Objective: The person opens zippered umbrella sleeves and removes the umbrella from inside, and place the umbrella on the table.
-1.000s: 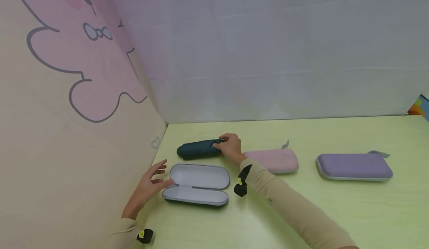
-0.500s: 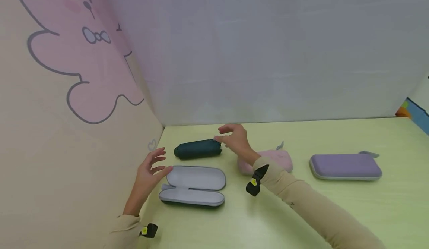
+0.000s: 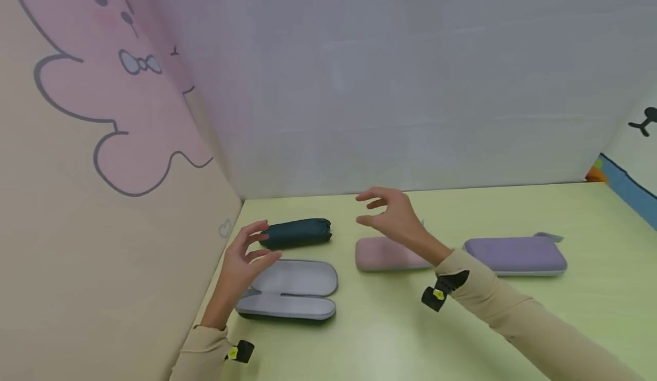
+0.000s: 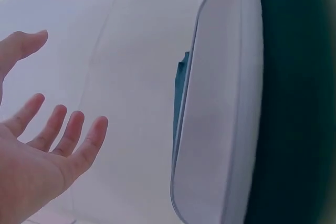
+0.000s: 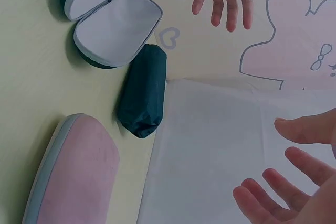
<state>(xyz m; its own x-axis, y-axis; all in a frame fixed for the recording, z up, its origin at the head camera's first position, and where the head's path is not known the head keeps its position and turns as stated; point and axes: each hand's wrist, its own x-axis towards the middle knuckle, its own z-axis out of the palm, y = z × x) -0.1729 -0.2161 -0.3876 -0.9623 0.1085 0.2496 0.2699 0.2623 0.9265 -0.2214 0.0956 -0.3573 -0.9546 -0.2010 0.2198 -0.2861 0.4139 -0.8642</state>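
A dark green folded umbrella [image 3: 297,234] lies at the back left of the table, behind an opened zip case [image 3: 308,278] with a pale grey lining and dark green outside. My left hand [image 3: 242,261] hovers by the case's left end, its fingers relaxed and apart, overlapping the umbrella's left end in the head view. Above the pink case [image 3: 377,255] is my right hand [image 3: 395,215], fingers loosely bent and holding nothing. In the right wrist view the umbrella [image 5: 142,90] lies just beyond the opened case [image 5: 118,30].
A closed purple case [image 3: 515,254] with a grey strap lies to the right on the pale green table [image 3: 390,329]. The left wall [image 3: 154,255] with its pink cartoon print stands close to my left arm. A whitish sheet [image 3: 410,113] hangs behind the table.
My right hand has let go of the umbrella, which stays on the table, and has moved right and up. My left hand has come off the opened case and risen. The view has shifted slightly.
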